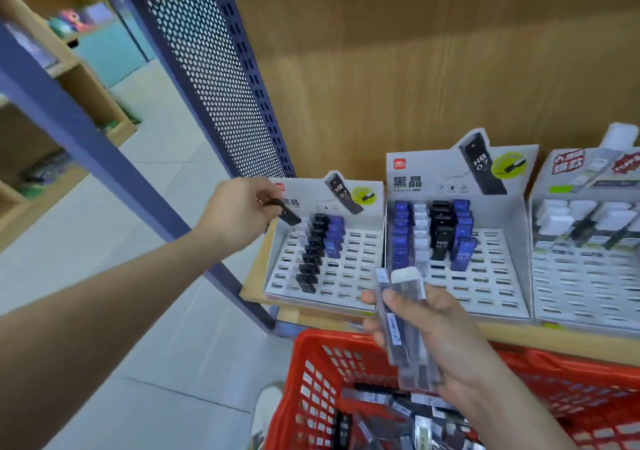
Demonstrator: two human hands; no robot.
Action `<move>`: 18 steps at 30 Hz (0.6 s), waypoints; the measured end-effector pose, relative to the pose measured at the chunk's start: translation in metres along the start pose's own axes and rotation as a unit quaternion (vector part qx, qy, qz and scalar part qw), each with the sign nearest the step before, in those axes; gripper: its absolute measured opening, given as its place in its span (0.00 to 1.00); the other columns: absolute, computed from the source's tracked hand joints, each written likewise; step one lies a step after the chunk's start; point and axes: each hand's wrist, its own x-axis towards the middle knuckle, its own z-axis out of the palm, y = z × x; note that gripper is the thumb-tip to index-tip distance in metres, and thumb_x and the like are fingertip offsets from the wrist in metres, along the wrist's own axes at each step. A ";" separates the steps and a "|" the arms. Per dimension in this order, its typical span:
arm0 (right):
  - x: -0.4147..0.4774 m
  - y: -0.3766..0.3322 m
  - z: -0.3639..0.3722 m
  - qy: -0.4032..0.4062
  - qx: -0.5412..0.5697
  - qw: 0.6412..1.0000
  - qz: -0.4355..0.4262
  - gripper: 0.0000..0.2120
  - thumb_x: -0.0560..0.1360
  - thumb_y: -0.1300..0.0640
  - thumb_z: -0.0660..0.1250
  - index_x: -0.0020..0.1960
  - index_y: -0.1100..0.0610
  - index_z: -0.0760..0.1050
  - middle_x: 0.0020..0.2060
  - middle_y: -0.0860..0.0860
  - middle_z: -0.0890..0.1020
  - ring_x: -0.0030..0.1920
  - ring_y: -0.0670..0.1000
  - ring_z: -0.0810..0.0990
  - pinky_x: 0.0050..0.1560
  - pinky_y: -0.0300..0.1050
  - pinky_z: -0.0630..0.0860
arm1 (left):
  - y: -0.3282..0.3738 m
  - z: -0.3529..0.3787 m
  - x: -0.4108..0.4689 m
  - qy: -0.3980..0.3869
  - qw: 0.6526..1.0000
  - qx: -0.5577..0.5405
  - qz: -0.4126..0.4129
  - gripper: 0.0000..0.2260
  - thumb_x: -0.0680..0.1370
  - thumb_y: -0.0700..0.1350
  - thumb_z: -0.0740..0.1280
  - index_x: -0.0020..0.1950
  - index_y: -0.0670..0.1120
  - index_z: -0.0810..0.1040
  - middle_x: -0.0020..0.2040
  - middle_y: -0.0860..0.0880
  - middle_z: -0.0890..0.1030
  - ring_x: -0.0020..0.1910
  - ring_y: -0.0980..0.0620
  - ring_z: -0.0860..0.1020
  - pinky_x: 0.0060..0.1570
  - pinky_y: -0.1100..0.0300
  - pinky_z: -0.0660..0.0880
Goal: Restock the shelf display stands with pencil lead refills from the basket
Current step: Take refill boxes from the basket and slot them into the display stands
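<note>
Your left hand (239, 214), centre-left of frame: thumb and fingertips pinch one black refill case (289, 215), held over the upper left corner of the left display stand (356, 266), which carries one black row and one blue row. Your right hand (433, 338), lower centre: fingers curled round a bundle of clear refill cases (405, 328), thumb across them, in front of the middle display stand (485, 286). Red basket (311, 380), bottom of frame: loose refills (381, 411) inside. Third display stand (585, 286), right edge, on the same wooden shelf (554, 342).
</note>
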 end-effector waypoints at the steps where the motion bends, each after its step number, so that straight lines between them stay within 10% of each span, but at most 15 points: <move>1: 0.002 0.002 0.002 0.007 -0.016 1.000 0.001 0.10 0.76 0.61 0.67 0.54 0.66 0.79 0.46 0.58 0.86 0.32 0.52 0.84 0.30 0.43 0.79 | 0.001 0.003 0.001 0.012 1.000 -0.022 0.008 0.06 0.74 0.39 0.71 0.47 0.49 0.81 0.41 0.54 0.81 0.41 0.53 0.79 0.44 0.64 0.73; 9: 0.011 0.013 0.010 0.028 -0.043 0.998 0.028 0.12 0.72 0.56 0.70 0.48 0.65 0.83 0.38 0.62 0.85 0.31 0.53 0.81 0.31 0.43 0.78 | 0.031 0.045 0.014 -0.019 0.992 -0.089 0.082 0.09 0.75 0.40 0.71 0.54 0.47 0.84 0.49 0.51 0.84 0.50 0.53 0.80 0.58 0.60 0.74; 18: 0.007 0.011 0.008 0.006 -0.003 0.999 0.039 0.12 0.76 0.59 0.67 0.55 0.65 0.77 0.44 0.60 0.86 0.33 0.56 0.83 0.30 0.44 0.79 | 0.039 0.081 0.015 -0.062 0.988 0.049 0.133 0.07 0.76 0.43 0.68 0.54 0.48 0.82 0.47 0.48 0.84 0.49 0.47 0.80 0.50 0.54 0.74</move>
